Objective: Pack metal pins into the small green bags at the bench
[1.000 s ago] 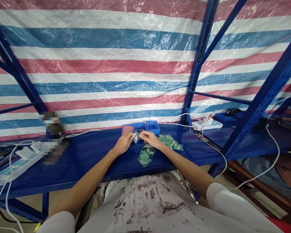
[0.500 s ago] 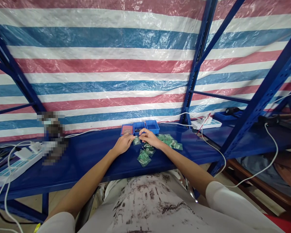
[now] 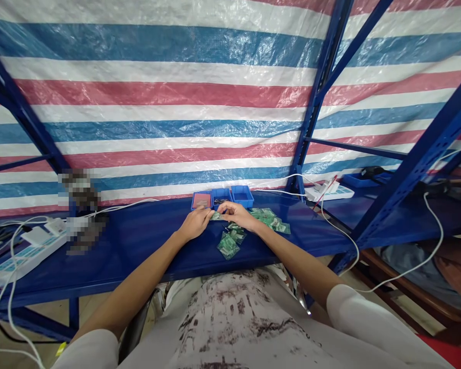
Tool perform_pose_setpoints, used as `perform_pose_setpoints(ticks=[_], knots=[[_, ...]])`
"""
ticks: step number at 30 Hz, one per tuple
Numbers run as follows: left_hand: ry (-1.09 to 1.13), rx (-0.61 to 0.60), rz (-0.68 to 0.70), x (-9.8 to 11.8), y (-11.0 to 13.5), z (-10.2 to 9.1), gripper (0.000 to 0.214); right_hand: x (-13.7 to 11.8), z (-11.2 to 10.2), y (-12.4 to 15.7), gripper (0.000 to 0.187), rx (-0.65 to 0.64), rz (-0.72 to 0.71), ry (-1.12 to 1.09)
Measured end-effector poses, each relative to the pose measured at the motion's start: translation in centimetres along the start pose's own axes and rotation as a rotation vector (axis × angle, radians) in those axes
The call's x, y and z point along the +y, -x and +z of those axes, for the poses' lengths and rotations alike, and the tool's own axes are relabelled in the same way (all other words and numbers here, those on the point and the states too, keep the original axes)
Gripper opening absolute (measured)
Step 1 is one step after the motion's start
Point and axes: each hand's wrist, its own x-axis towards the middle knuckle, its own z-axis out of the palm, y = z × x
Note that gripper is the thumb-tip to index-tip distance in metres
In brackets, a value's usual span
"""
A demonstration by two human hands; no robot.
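Observation:
My left hand (image 3: 194, 223) is closed, with thumb and fingertips pinching the left edge of a small green circuit board (image 3: 216, 216). At the board's right edge, the bent fingers and thumb of my right hand (image 3: 238, 215) close on it; the fingertips partly hide the contact. Just below my right hand lie a few small green boards with dark parts (image 3: 237, 233). Nearer to me is a small stack of green circuit boards (image 3: 228, 246). A wider pile of green boards (image 3: 269, 219) spreads beyond my right wrist.
Behind my hands stand three blue bins: one with a pinkish pad (image 3: 202, 200), a middle bin with small dark parts (image 3: 221, 197), and a right bin (image 3: 242, 195). Power strips lie left (image 3: 30, 256) and right (image 3: 330, 192) on the blue table (image 3: 138, 233). Blue posts (image 3: 403, 174) frame the bench.
The board between my fingers has tipped flatter, showing less of its face. Both hands stay close together in the same place. The whole view has shifted slightly.

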Motion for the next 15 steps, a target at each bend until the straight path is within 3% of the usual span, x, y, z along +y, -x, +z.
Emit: perform_pose_setpoints(ticks=[10, 15], knots=[[-0.001, 0.032, 0.038, -0.58, 0.16, 0.47, 0.026, 0.74, 0.19, -0.22, 0.045, 0.069, 0.051, -0.026], [0.019, 0.137, 0.113, -0.46, 0.13, 0.38, 0.050, 0.80, 0.26, -0.30, 0.049, 0.167, 0.086, -0.186]])
